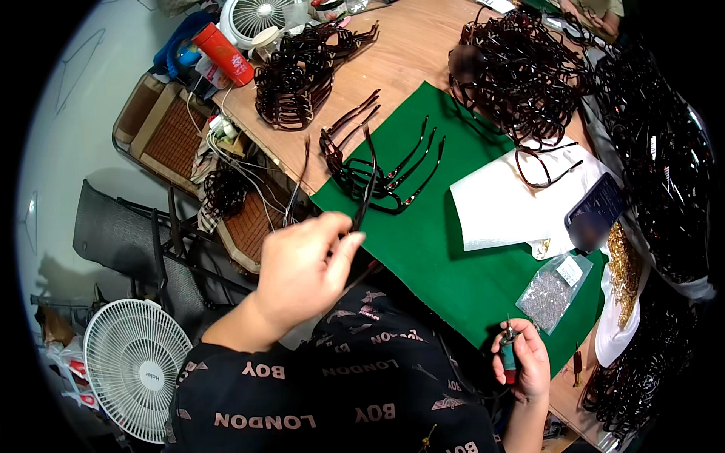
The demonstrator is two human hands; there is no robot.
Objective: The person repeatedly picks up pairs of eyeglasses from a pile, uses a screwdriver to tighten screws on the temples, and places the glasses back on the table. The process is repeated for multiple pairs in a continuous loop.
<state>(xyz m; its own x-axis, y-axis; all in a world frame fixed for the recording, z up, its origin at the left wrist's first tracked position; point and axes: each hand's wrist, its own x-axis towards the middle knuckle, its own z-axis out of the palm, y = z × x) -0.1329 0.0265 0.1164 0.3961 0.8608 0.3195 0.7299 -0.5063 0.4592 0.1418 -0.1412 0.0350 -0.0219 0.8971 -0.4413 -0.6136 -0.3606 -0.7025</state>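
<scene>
My left hand (306,260) is closed around a dark eyeglass frame (368,198), holding it over the mat's left edge. Its two thin temples point up and away; the front is mostly hidden by my fingers. Just beyond it, several dark glasses frames (393,181) lie in a row on the green mat (423,260), temples upward. At the mat's near right, my right hand (525,359) grips a small hand tool (508,355) with a green and red body and a metal front end. A clear bag of tiny metal parts (555,294) lies just beyond that hand.
Tangled heaps of glasses frames (521,72) fill the far right, with another pile (294,79) at far left. A white sheet (483,208) carries one frame and a phone (600,200). A floor fan (136,370) and chairs stand left. Another person's hand (604,21) shows at top right.
</scene>
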